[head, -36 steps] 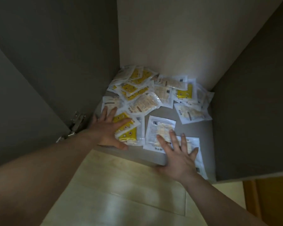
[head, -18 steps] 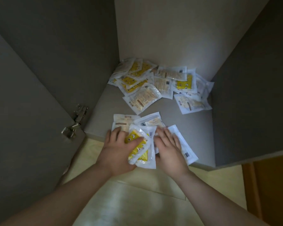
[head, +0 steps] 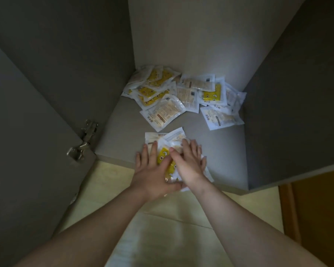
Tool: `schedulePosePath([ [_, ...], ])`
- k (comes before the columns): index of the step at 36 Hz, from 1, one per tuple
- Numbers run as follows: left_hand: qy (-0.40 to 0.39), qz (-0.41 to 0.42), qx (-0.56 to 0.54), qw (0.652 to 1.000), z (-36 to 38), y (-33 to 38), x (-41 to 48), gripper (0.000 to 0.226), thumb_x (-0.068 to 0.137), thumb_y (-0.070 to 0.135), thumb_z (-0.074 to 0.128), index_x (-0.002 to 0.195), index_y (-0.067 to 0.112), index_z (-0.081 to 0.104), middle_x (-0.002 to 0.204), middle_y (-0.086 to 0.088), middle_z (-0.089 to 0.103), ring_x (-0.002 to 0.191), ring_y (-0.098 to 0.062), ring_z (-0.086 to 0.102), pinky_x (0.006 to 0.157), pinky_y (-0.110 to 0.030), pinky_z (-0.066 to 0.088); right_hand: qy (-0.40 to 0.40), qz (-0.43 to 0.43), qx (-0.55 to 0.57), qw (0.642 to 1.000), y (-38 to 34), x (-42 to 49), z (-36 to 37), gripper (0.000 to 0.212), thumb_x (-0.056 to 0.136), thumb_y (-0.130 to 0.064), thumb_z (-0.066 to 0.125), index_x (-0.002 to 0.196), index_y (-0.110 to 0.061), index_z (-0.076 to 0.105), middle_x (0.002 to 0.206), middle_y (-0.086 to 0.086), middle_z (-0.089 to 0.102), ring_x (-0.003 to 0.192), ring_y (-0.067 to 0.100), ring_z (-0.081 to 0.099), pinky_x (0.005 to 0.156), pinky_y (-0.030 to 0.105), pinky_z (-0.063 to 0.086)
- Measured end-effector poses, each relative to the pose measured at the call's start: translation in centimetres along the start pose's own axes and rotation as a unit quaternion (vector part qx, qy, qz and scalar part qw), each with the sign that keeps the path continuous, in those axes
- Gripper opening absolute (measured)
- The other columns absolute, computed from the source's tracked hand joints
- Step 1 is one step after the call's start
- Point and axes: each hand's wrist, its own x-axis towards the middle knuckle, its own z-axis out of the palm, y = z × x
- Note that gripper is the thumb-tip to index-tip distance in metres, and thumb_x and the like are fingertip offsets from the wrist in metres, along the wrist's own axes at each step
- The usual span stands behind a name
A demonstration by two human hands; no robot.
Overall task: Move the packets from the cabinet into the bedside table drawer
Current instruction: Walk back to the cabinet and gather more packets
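Packets [head: 163, 136] lie in a small pile at the front edge of the cabinet floor [head: 123, 132]. The left hand [head: 152, 171] and right hand [head: 189, 163] press down on top of them with flat, straight fingers. A big heap [head: 183, 93] sits at the back.

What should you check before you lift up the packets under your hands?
1. Both hands on the front bundle: ok, the left hand and right hand rest on it.
2. Fingers curled round it: not ok, they lie flat on top.
3. Bundle gathered: ok, its packets overlap near the front edge of the cabinet floor.
4. All packets collected: not ok, a back pile lies in the corner.
5. Drawer ready: cannot tell, it is not in view.
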Motion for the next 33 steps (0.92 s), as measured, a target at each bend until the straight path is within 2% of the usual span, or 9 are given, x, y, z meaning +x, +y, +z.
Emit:
schedulePosePath([
  [3, 0.083, -0.012, -0.175, 0.981, 0.7, -0.2, 0.1, 0.073, 0.084, 0.035, 0.060, 0.147, 0.022, 0.023, 0.158, -0.007, 0.001, 0.146, -0.025, -0.004, 0.118, -0.039, 0.001, 0.014, -0.017, 0.048, 0.999, -0.6, 0.0, 0.9, 0.060, 0.097, -0.039, 0.041, 0.150, -0.026, 0.016, 0.160, -0.004, -0.003, 0.146, 0.011, -0.010, 0.118, 0.036, -0.006],
  [6, 0.220, -0.087, -0.418, 0.877, 1.0, 0.0, -0.7, 0.054, 0.077, -0.001, 0.054, 0.130, 0.009, 0.044, 0.134, -0.006, 0.045, 0.124, -0.023, 0.044, 0.099, -0.025, 0.035, 0.025, -0.030, 0.121, 0.992, -1.1, -0.7, 2.0, 0.062, 0.092, -0.021, 0.050, 0.148, -0.023, 0.025, 0.157, -0.001, 0.014, 0.145, 0.016, 0.014, 0.118, 0.038, 0.015],
  [9, 0.325, -0.242, -0.489, 0.772, 1.3, 0.7, -1.4, 0.051, 0.075, -0.010, 0.051, 0.125, 0.005, 0.048, 0.124, -0.016, 0.051, 0.109, -0.030, 0.053, 0.090, -0.030, 0.044, 0.012, -0.038, 0.147, 0.988, -1.3, -1.4, 3.0, 0.066, 0.082, -0.015, 0.045, 0.145, -0.027, 0.032, 0.153, -0.001, 0.025, 0.137, 0.023, 0.032, 0.113, 0.041, 0.028],
  [12, 0.231, -0.448, -0.605, 0.616, 1.5, 0.9, -1.7, 0.070, 0.075, 0.005, 0.070, 0.137, 0.011, 0.038, 0.132, -0.019, 0.046, 0.108, -0.035, 0.056, 0.092, -0.038, 0.047, -0.007, -0.054, 0.109, 0.993, -1.3, -1.6, 3.1, 0.064, 0.090, 0.003, 0.044, 0.148, -0.016, 0.027, 0.158, 0.001, 0.012, 0.145, 0.016, 0.015, 0.117, 0.035, 0.018],
  [15, 0.068, -0.375, -0.763, 0.523, 1.8, 0.0, -2.0, 0.037, 0.086, 0.016, 0.065, 0.118, 0.002, 0.056, 0.105, -0.017, 0.066, 0.087, -0.033, 0.066, 0.076, -0.044, 0.054, -0.005, -0.066, 0.085, 0.994, -1.0, -1.7, 2.9, 0.062, 0.090, 0.005, 0.046, 0.147, -0.013, 0.028, 0.158, 0.001, 0.013, 0.145, 0.013, 0.013, 0.118, 0.027, 0.014],
  [19, -0.003, -0.301, -0.785, 0.541, 0.6, 0.4, -2.1, 0.021, 0.097, 0.014, 0.048, 0.079, 0.008, 0.060, 0.076, -0.010, 0.064, 0.063, -0.022, 0.062, 0.054, -0.028, 0.052, -0.002, -0.063, 0.098, 0.993, -0.8, -1.8, 2.2, 0.057, 0.091, 0.000, 0.051, 0.144, -0.010, 0.034, 0.152, 0.003, 0.028, 0.141, 0.015, 0.024, 0.108, 0.011, 0.014],
  [22, 0.012, -0.304, -0.758, 0.577, -0.1, 0.4, -2.1, 0.026, 0.096, 0.004, 0.046, 0.072, 0.009, 0.056, 0.060, -0.007, 0.060, 0.053, -0.020, 0.058, 0.046, -0.022, 0.049, -0.013, -0.041, 0.130, 0.991, -0.9, -1.8, 1.9, 0.054, 0.090, -0.006, 0.056, 0.141, -0.013, 0.040, 0.141, 0.003, 0.046, 0.131, 0.018, 0.043, 0.111, 0.026, 0.030],
  [28, 0.075, -0.326, -0.710, 0.620, -0.6, -2.1, -1.6, 0.021, 0.085, -0.005, 0.049, 0.079, 0.010, 0.062, 0.094, -0.017, 0.064, 0.091, -0.033, 0.062, 0.096, -0.051, 0.046, -0.019, -0.037, 0.145, 0.989, -1.4, -2.5, 3.6, 0.055, 0.085, -0.020, 0.064, 0.137, -0.017, 0.046, 0.135, 0.005, 0.052, 0.126, 0.023, 0.047, 0.108, 0.039, 0.037],
  [33, 0.077, -0.277, -0.743, 0.604, -1.6, -2.7, -2.4, 0.018, 0.091, -0.004, 0.044, 0.086, 0.006, 0.059, 0.085, -0.015, 0.061, 0.074, -0.026, 0.062, 0.085, -0.040, 0.051, 0.026, -0.020, 0.136, 0.990, -1.9, -2.8, 4.5, 0.060, 0.080, -0.047, 0.063, 0.135, -0.034, 0.043, 0.136, -0.002, 0.048, 0.128, 0.023, 0.039, 0.109, 0.043, 0.031],
])
